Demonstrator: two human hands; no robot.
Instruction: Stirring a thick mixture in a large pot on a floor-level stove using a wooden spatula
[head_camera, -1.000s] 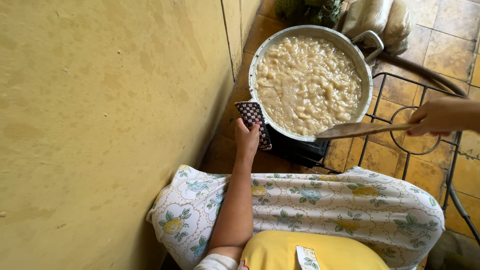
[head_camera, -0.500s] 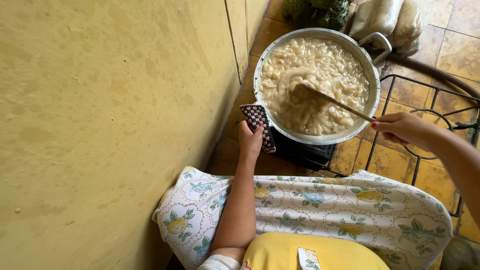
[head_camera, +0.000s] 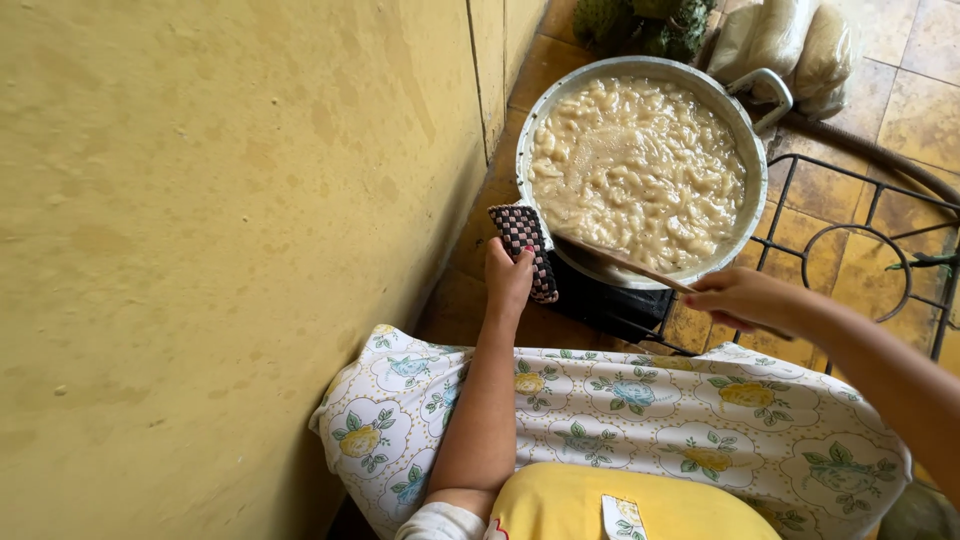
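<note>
A wide metal pot (head_camera: 745, 130) full of pale, lumpy food in thick liquid sits on a low burner on the floor. My left hand (head_camera: 507, 278) grips a dark checkered pot holder (head_camera: 524, 248) pressed against the pot's near left rim. My right hand (head_camera: 745, 298) holds a wooden spoon (head_camera: 625, 265) by its handle; the spoon's front end dips into the food at the near edge of the pot. My lap is covered by a white cloth with a yellow and blue flower print (head_camera: 640, 410).
A yellow wall (head_camera: 220, 230) rises close on the left. A black metal burner frame (head_camera: 870, 240) stands right of the pot on the tiled floor. Pale filled bags (head_camera: 790, 45) and green spiky fruit (head_camera: 640, 20) lie beyond the pot.
My right hand drew the spoon from the pot's right side into the food, then back to the near edge. My left hand stayed on the pot holder.
</note>
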